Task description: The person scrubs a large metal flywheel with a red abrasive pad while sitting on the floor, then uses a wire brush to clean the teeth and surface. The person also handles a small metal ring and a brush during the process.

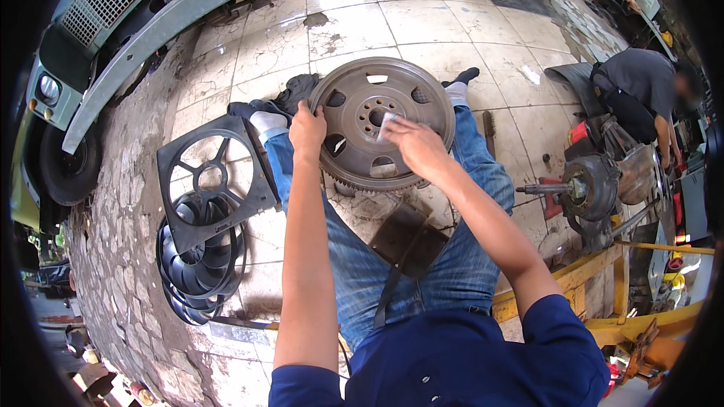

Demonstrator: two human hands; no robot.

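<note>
Between my legs stands a round metal flywheel (351,105), grey-brown, toothed along its lower rim, with oval openings and a ring of bolt holes around the centre hole. My left hand (308,134) is closed on its left edge, fingers partly hidden behind the rim. Against the face, close to the centre hole, my right hand (413,147) presses a small folded white piece (387,126); cloth or paper, I cannot tell. That hand is slightly blurred. Below the flywheel, a dark brown pouch-like object (407,241) with a strap lies between my thighs.
To the left lie a black fan shroud (172,152) and black fan blades (197,256). A vehicle bumper (188,19) juts in at upper left. At right are an axle assembly (592,188), a yellow metal frame (588,271) and a crouching person (637,87). Dark cloth (298,90) lies near my left foot.
</note>
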